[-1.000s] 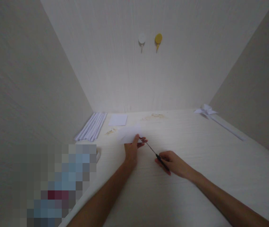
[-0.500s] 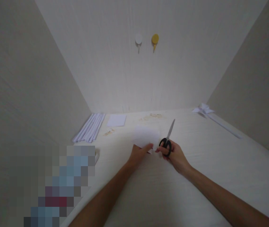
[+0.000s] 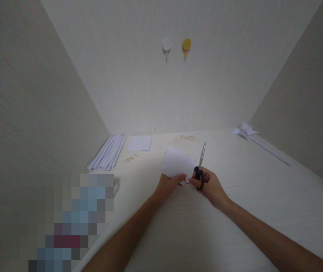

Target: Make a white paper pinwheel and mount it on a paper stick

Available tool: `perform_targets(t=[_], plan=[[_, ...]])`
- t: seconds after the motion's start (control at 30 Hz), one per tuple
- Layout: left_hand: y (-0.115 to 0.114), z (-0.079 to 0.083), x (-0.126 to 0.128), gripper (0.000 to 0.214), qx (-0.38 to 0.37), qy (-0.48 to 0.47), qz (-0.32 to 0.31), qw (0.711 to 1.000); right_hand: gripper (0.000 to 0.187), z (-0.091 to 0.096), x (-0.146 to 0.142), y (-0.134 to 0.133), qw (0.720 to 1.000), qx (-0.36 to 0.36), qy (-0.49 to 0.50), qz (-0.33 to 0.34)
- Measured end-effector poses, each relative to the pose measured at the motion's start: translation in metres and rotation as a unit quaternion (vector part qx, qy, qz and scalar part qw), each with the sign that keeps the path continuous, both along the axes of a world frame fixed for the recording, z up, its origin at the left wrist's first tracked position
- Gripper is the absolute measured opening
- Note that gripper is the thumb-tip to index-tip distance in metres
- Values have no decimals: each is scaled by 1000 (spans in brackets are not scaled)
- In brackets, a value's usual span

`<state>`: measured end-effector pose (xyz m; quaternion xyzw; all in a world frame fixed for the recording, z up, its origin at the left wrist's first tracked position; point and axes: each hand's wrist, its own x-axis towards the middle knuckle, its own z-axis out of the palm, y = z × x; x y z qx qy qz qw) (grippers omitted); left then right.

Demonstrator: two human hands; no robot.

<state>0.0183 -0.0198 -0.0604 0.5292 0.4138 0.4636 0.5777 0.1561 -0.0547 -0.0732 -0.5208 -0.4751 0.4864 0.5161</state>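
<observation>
A white sheet of paper (image 3: 177, 160) is pinched along its near edge by my left hand (image 3: 170, 185), thumb on top. Beside it, my right hand (image 3: 208, 183) is closed around the black handles of a pair of scissors (image 3: 202, 155). The blades look closed and point away from me, to the right of the paper. My right thumb and fingertips are close to the paper's near right corner; whether they grip it I cannot tell.
Rolled white paper sticks (image 3: 107, 153) lie at the left, with a square paper (image 3: 140, 144) alongside. A paper pinwheel on a stick (image 3: 245, 130) rests by the right wall. Two hooks, one white (image 3: 166, 45), one yellow (image 3: 187, 44), hang on the back wall. A blurred patch covers the lower left.
The paper has turned and tilted, its right side now nearer to my right hand. The scissors have rotated slightly, their tip shifting left.
</observation>
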Motion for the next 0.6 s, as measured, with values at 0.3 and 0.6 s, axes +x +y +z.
perform_targets(t=[0.3,0.6], plan=[[-2,3,0,8,-8,21,7,1000,38,1,-2,0,1000,4,-1,8],[9,1,-12,24,-27,-109,-51,992,38,-4,0,2,1000,26,-2,-9]])
